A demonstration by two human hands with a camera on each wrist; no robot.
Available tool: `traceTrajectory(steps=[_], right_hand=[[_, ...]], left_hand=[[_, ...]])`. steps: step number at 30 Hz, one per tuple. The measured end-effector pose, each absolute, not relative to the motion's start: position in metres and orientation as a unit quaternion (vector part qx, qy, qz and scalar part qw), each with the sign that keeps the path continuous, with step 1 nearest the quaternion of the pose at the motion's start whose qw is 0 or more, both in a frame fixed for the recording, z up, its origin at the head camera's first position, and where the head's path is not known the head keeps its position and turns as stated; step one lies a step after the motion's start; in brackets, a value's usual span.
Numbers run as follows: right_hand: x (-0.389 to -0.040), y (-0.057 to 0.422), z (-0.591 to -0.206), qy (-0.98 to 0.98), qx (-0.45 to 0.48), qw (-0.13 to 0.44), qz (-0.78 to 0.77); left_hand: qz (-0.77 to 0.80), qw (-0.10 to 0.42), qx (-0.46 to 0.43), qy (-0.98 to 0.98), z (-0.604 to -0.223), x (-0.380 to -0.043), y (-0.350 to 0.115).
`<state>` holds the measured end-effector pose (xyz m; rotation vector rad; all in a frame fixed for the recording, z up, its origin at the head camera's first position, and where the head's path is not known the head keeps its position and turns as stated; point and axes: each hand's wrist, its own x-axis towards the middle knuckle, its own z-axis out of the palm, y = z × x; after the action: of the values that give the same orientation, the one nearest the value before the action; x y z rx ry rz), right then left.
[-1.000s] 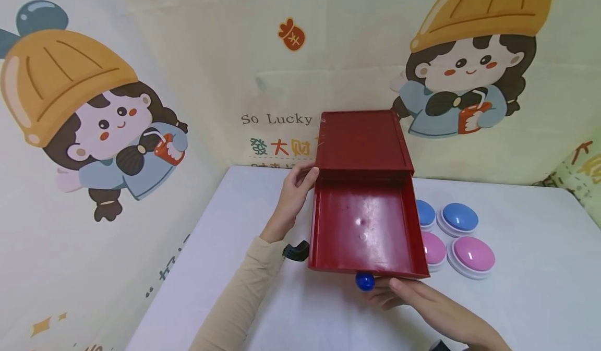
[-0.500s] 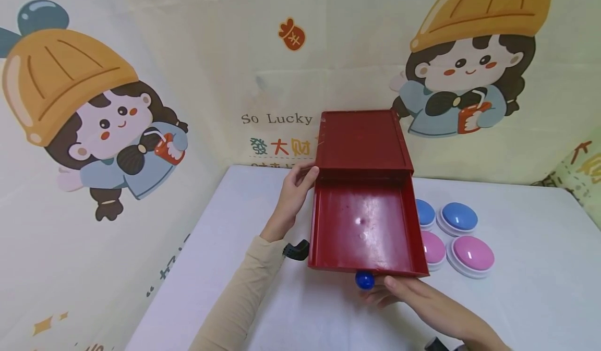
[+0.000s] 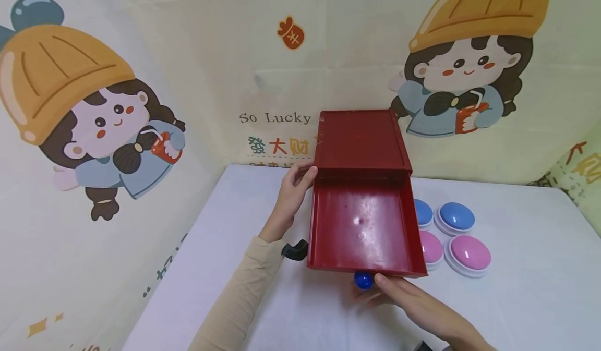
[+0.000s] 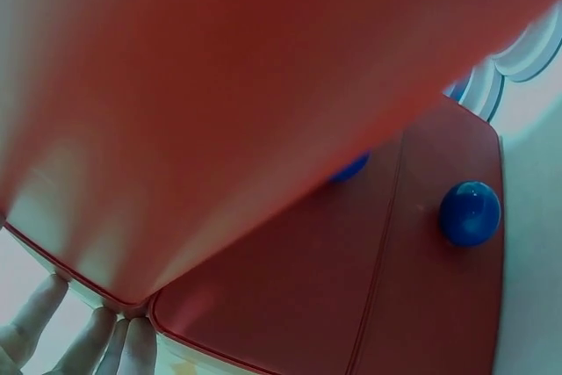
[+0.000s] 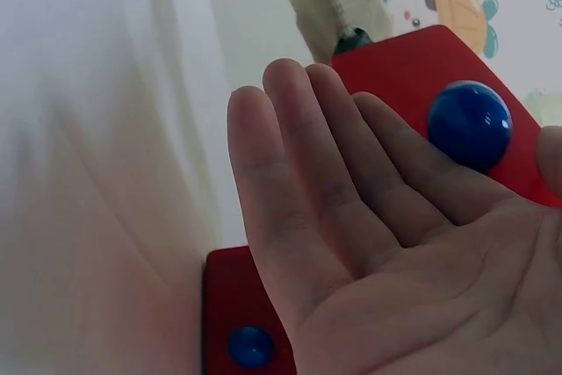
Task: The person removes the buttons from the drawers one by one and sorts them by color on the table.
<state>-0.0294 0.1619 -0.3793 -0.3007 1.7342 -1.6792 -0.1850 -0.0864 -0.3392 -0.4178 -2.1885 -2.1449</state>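
Note:
A red drawer cabinet [image 3: 361, 140] stands at the table's middle, its top drawer [image 3: 359, 226] pulled well out and bare inside. My left hand [image 3: 292, 200] steadies the cabinet's left side, thumb at the front corner; in the left wrist view its fingertips [image 4: 97, 322] touch the side edge. At the drawer's front edge is my right hand [image 3: 418, 304], its thumb tip beside the blue round knob [image 3: 363, 280]. The right wrist view shows that hand's fingers [image 5: 290, 155] straight and apart from the knob. Lower down, a closed drawer front carries another blue knob [image 4: 470, 213].
To the cabinet's right sit pink [image 3: 470, 252] and blue [image 3: 457, 216] domed buttons on white bases, some partly hidden by the drawer. A white table [image 3: 530, 299] lies beneath. Printed cloth walls [image 3: 211, 53] enclose the back and left.
My right hand has slid slightly left along the drawer front, its thumb now closer to the knob. The drawer and my left hand have stayed in place.

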Motion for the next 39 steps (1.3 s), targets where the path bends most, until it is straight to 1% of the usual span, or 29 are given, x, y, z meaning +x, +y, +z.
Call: traceTrajectory(steps=[7,18,34,39], right_hand=[[-0.032,0.154,-0.383,0.646,-0.138,0.347,-0.666],[-0.033,0.148,-0.378,0.64,-0.145,0.347,-0.67],[-0.037,0.146,-0.361,0.637,-0.128,0.348,-0.676],[-0.04,0.148,-0.359,0.623,-0.137,0.355,-0.683]], left_hand=[[-0.683,0.014,-0.14,-0.717,-0.336,-0.185,-0.089],[-0.688,-0.005,-0.135,-0.713,-0.334,-0.189,-0.094],[-0.687,-0.013,-0.123,-0.716,-0.331,-0.189,-0.094],[-0.693,-0.005,-0.121,-0.711,-0.341,-0.195,-0.094]])
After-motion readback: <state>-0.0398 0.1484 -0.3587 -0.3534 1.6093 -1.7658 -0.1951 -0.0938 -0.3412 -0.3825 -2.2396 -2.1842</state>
